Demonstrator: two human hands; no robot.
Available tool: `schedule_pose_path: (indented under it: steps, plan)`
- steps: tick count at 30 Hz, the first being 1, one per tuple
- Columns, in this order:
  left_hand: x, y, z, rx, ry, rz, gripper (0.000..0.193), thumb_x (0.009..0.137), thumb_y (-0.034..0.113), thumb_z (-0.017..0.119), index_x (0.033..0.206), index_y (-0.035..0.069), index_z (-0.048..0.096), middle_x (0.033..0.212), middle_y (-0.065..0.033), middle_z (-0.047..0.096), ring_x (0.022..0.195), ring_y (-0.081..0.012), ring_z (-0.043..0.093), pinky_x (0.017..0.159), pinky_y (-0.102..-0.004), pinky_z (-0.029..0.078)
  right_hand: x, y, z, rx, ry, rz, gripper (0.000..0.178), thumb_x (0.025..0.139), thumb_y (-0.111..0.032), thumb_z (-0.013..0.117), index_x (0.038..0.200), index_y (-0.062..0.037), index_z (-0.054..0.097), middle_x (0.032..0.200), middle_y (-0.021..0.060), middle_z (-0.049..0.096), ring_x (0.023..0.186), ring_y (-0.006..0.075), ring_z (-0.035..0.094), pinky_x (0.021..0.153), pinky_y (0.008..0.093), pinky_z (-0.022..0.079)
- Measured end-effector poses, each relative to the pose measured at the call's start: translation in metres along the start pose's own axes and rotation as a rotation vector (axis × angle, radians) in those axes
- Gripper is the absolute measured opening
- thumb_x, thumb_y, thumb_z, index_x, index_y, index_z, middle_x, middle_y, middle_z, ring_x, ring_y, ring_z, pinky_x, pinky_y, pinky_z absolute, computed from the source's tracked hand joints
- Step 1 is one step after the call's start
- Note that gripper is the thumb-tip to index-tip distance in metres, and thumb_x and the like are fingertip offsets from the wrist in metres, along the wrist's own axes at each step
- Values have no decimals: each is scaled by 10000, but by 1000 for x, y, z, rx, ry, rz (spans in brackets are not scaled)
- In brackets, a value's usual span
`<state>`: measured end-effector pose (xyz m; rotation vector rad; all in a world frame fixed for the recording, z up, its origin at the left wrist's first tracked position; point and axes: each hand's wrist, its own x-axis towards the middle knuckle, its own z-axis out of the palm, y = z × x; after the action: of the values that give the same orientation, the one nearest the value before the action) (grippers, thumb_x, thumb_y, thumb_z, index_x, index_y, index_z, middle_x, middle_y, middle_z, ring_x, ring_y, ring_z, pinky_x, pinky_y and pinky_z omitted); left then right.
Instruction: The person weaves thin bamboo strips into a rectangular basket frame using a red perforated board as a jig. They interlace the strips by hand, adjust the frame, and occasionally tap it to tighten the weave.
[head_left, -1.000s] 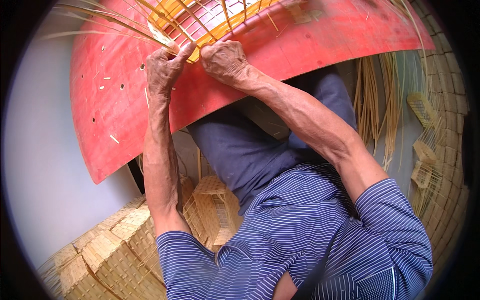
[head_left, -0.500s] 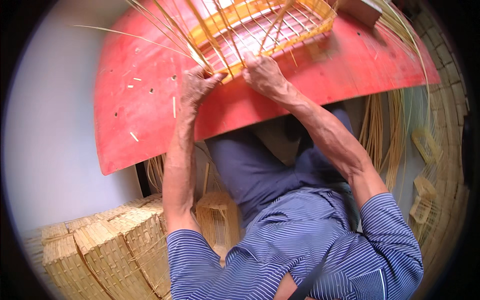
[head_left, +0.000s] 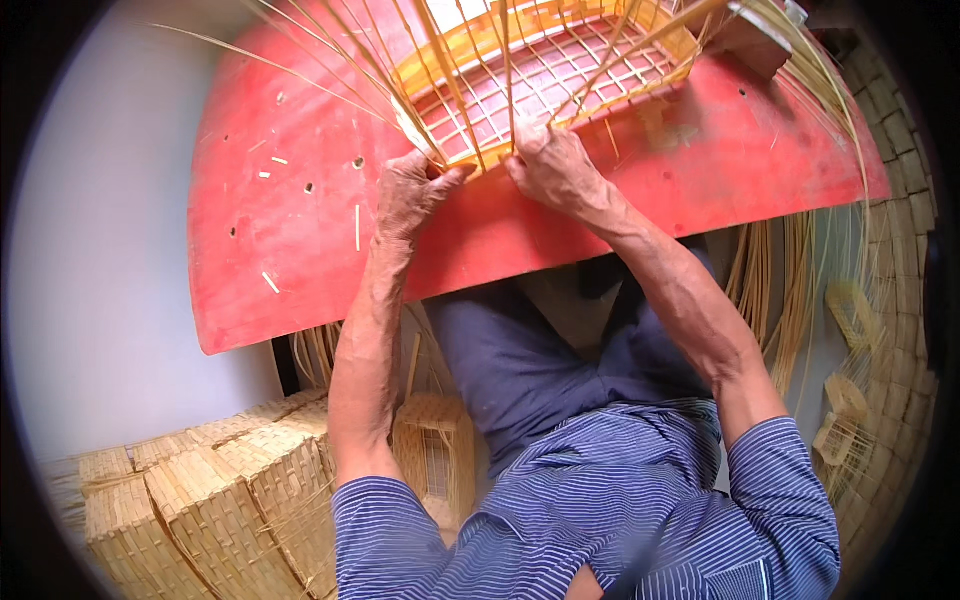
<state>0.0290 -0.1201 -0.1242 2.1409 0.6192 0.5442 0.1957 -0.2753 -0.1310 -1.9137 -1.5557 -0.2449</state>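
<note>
A half-made bamboo basket (head_left: 560,75) with an open lattice base and a yellow strip wall lies on the red table (head_left: 300,250). Long upright strips (head_left: 445,70) rise from its near rim and left end. My left hand (head_left: 412,195) is closed on the basket's near left corner, thumb along the yellow edge. Farther right on that same edge, my right hand (head_left: 560,172) is closed too, its fingertips pinching the rim beside an upright strip. Between the two hands a short piece of the rim shows. The undersides of the fingers are hidden.
Short strip offcuts (head_left: 270,283) and small holes dot the tabletop. A dark block (head_left: 752,45) lies at the far right, near a bundle of loose strips (head_left: 820,95). Stacked woven baskets (head_left: 220,490) stand at lower left. More strips (head_left: 765,265) hang below the table's right side.
The whole view has shifted a little, so table and basket appear slightly lower and farther right. Both hands stay on the basket's near edge; the grip looks much the same.
</note>
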Motion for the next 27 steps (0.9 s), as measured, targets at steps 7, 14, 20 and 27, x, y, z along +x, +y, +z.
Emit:
schedule_pose_path:
  steps: [7, 14, 20, 27]
  plan:
    - [6, -5, -1, 135, 14, 68, 315, 787, 284, 845, 757, 27, 666, 582, -50, 609, 541, -69, 530, 497, -313, 439, 5, 13, 20, 114, -61, 129, 265, 830, -148, 721, 941, 2, 533, 708, 226, 622, 710, 460, 650, 585, 506, 524]
    - [-36, 57, 49, 453, 17, 157, 408, 865, 334, 747, 1117, 29, 646, 722, -185, 687, 644, -371, 680, 588, -453, 524, -13, 73, -7, 477, 0, 18, 253, 830, -98, 672, 1066, -62, 587, 796, 179, 680, 815, 350, 707, 721, 462, 556]
    - [-88, 95, 89, 21, 108, 492, 436, 876, 145, 741, 1265, 49, 568, 909, -128, 693, 837, -262, 676, 748, -390, 536, -32, 83, -106, 596, -8, 368, 419, 911, -53, 636, 1322, -38, 561, 1044, 174, 717, 943, 208, 701, 840, 346, 561]
    - [-73, 51, 10, 82, 185, 252, 454, 815, 241, 827, 1192, 77, 633, 771, -49, 677, 688, -138, 638, 649, -329, 524, -79, -3, -122, 63, 219, 19, 193, 898, -41, 645, 1086, 4, 653, 679, 132, 663, 611, 246, 685, 573, 356, 537]
